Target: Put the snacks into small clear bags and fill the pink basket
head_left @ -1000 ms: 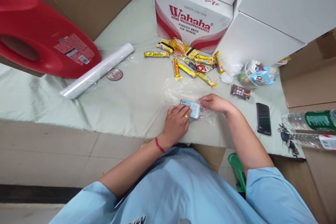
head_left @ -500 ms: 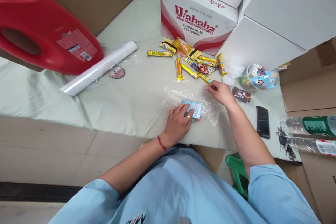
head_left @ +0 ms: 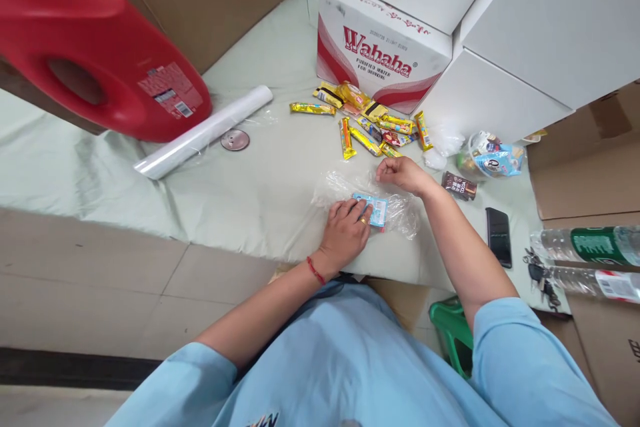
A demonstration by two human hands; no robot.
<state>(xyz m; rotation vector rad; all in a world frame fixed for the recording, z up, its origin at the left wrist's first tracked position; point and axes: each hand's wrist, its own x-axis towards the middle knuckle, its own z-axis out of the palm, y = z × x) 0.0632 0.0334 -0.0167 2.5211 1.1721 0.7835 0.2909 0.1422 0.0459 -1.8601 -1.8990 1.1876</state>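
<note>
A small light-blue packet [head_left: 379, 211] lies on a crumpled sheet of clear plastic film [head_left: 404, 217] near the table's front edge. My left hand [head_left: 345, 230] rests over the packet's left part, palm down, its fingers lying flat on it. A sliver of red shows under the packet's lower edge. Just above the packet, my right hand [head_left: 403, 175] is closed in a pinch at the film's far edge; the bit of film between the fingertips is hard to see. Beyond it lie several yellow-wrapped snack bars [head_left: 366, 140].
A film roll [head_left: 205, 132], a round metal disc [head_left: 235, 140] and a big red jug [head_left: 165, 93] stand left. A Wahaba-style printed carton [head_left: 380, 53] blocks the back. Rightward are a cocoa packet [head_left: 459, 185], a snack tub [head_left: 493, 157], a phone [head_left: 499, 237], keys [head_left: 540, 273] and bottles [head_left: 595, 243].
My right hand has moved left and slightly toward me, from beside the snack bars to above the blue packet. My left hand stays on the packet. The camera view has shifted a little.
</note>
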